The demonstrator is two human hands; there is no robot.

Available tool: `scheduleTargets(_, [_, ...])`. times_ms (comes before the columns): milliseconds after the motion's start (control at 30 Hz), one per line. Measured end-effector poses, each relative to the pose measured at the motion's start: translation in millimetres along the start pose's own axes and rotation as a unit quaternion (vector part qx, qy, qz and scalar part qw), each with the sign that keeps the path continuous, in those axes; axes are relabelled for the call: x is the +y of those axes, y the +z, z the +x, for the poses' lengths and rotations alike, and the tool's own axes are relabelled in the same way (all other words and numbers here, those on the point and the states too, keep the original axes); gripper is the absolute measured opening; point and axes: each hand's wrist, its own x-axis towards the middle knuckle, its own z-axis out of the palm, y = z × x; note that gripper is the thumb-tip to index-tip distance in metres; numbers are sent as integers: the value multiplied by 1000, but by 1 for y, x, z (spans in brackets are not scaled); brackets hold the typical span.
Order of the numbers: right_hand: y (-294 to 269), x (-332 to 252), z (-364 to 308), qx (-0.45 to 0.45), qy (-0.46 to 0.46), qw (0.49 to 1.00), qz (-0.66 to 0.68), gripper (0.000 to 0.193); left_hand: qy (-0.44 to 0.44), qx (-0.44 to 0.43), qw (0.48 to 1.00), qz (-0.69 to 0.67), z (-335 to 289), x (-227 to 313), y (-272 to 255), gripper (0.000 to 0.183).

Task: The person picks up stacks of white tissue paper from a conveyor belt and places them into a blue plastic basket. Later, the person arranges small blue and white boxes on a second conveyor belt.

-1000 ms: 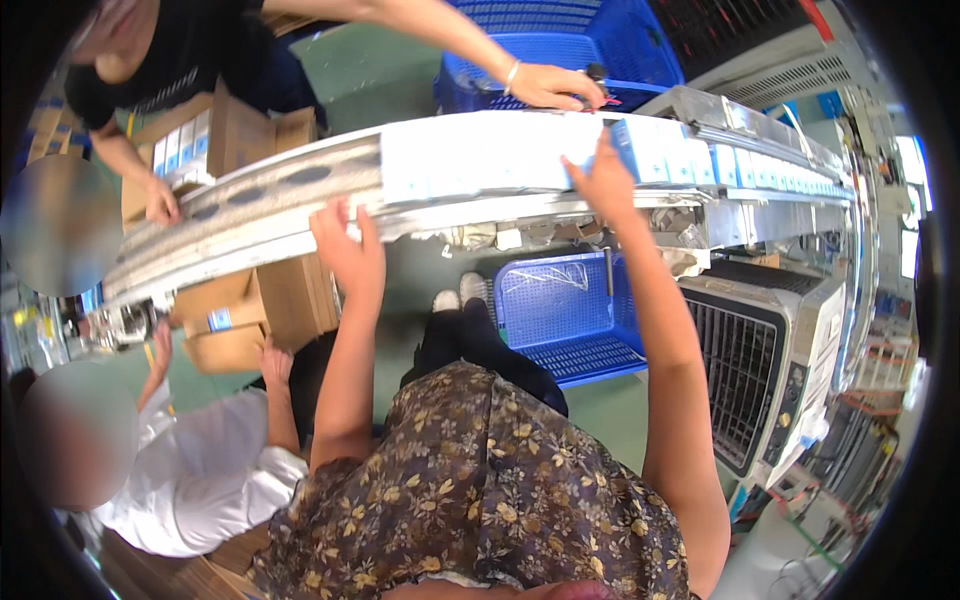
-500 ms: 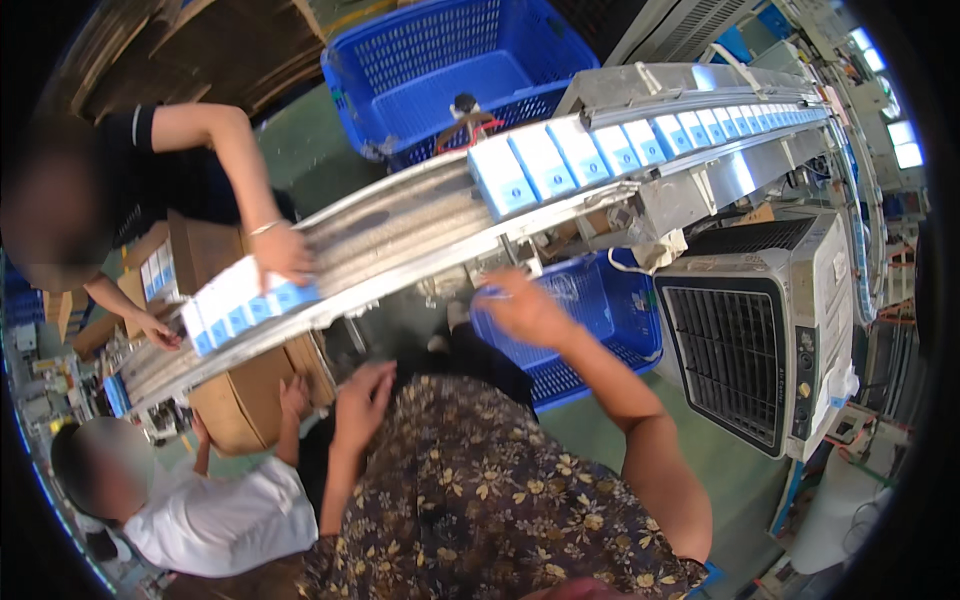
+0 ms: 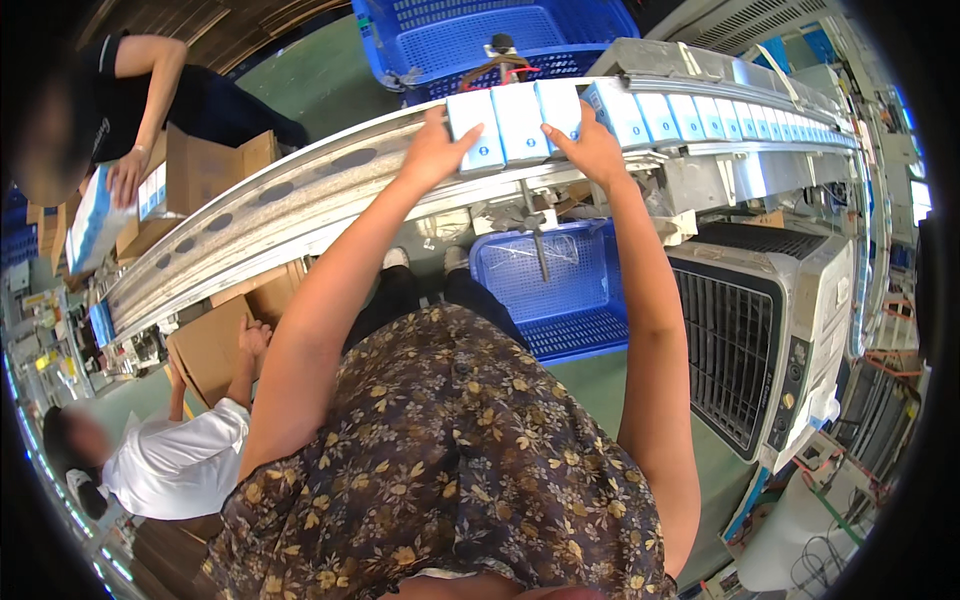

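Note:
On the conveyor (image 3: 330,175) in front of me stand three white and light-blue boxes (image 3: 519,122) side by side. My left hand (image 3: 436,152) presses on the left end of this group, its thumb across the front of the first box. My right hand (image 3: 591,150) grips the other end, thumb on the front and fingers slipped behind the third box. Between them the three boxes are squeezed together as one row. Just right of my right hand, a long line of the same boxes (image 3: 660,118) runs up the conveyor, its first box slightly tilted.
Beneath the conveyor sits a blue plastic basket (image 3: 560,290); a bigger blue basket (image 3: 480,45) lies beyond it. An air cooler (image 3: 735,340) is at my right. At left, one co-worker holds boxes (image 3: 95,225) by an open carton (image 3: 205,170); another handles a carton (image 3: 215,350).
Both my hands have risen to the conveyor and taken hold of three boxes. The far co-worker has lifted a group of boxes off the belt toward the carton at left.

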Motion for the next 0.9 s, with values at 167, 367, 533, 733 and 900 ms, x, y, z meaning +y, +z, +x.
scheduleTargets(167, [27, -75, -2, -27, -50, 997, 56, 89, 86, -41, 994, 54, -2, -17, -68, 90])
scheduleTargets(367, [-11, -196, 6, -335, 81, 935, 85, 104, -140, -297, 944, -14, -19, 8, -205, 81])
scheduleTargets(533, [9, -238, -20, -392, 113, 908, 92, 95, -158, -321, 932, -61, -44, -16, -245, 75])
scheduleTargets(733, [54, -236, -20, -290, 37, 955, 51, 87, -73, -245, 961, 103, -47, -41, -264, 74])
scheduleTargets(900, [163, -239, -47, -58, -32, 997, 32, 106, 133, 106, 976, 138, -81, -136, -180, 85])
